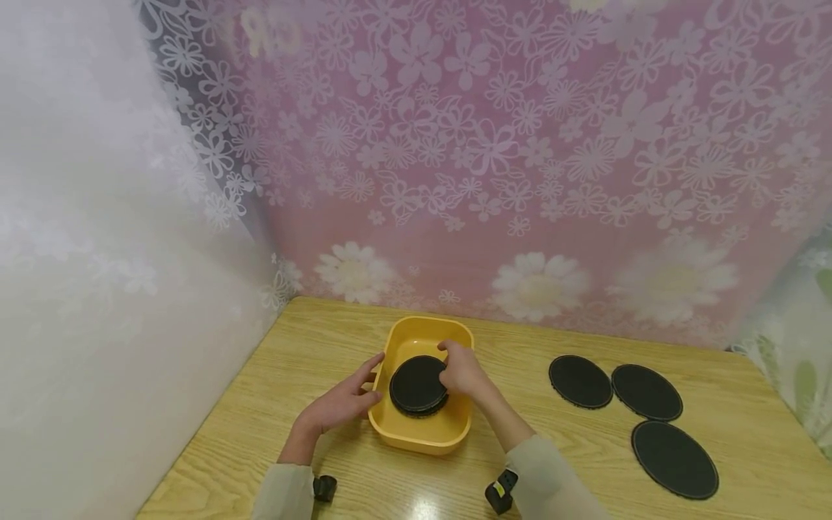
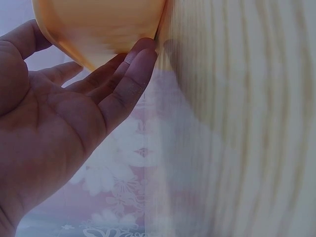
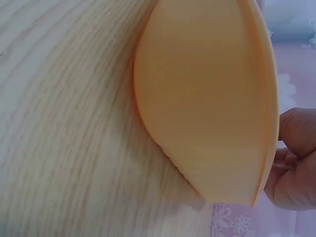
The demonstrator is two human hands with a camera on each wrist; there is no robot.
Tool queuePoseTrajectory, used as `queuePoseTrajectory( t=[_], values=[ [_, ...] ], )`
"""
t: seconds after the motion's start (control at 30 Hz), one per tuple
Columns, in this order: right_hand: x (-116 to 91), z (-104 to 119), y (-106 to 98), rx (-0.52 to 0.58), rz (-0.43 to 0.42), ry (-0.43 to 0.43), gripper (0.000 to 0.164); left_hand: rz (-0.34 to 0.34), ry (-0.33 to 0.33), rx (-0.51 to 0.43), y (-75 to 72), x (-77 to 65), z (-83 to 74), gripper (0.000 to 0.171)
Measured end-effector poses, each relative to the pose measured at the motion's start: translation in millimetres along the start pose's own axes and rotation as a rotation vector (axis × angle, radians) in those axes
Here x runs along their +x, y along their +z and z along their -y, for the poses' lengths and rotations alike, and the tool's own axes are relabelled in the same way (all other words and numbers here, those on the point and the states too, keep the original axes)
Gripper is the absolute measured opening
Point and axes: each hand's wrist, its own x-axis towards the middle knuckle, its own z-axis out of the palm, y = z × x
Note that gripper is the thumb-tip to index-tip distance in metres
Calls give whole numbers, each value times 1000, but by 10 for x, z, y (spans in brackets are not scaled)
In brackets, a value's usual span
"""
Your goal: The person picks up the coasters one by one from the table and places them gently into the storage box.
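Observation:
A yellow rectangular tub (image 1: 416,442) with rounded corners stands on the table. Inside it lies a small stack of round black coasters (image 1: 416,386), slightly offset, with pale stitched-looking edges. My right hand (image 1: 463,372) reaches over the tub's right wall and pinches the top coaster at its right edge; its index finger stands out past the coaster. In the right wrist view, the tub wall (image 3: 207,98) hides the coasters, and curled fingers (image 3: 296,182) show beyond the rim. My left hand (image 1: 344,401) rests against the tub's left side, its fingers (image 2: 131,84) loosely extended along the wall.
Three more round black coasters (image 1: 581,381) (image 1: 646,392) (image 1: 674,459) lie flat on the wooden table (image 1: 546,462) to the right. A pink floral cloth (image 1: 455,180) hangs behind the table, and a pale cloth (image 1: 130,253) borders its left side.

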Motion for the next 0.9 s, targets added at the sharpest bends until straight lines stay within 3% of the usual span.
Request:
queuePoseTrajectory(
  t=[0.17, 0.73, 0.9],
  values=[
    [31, 24, 13, -79, 22, 15, 57, 6, 0, -6, -3, -6, -4, 71],
    [-14, 33, 132, -243, -64, -29, 55, 11, 3, 11, -9, -5, -15, 71],
    [-10, 12, 119, -226, -53, -30, 56, 17, 7, -1, -8, 2, -11, 71]
  ],
)
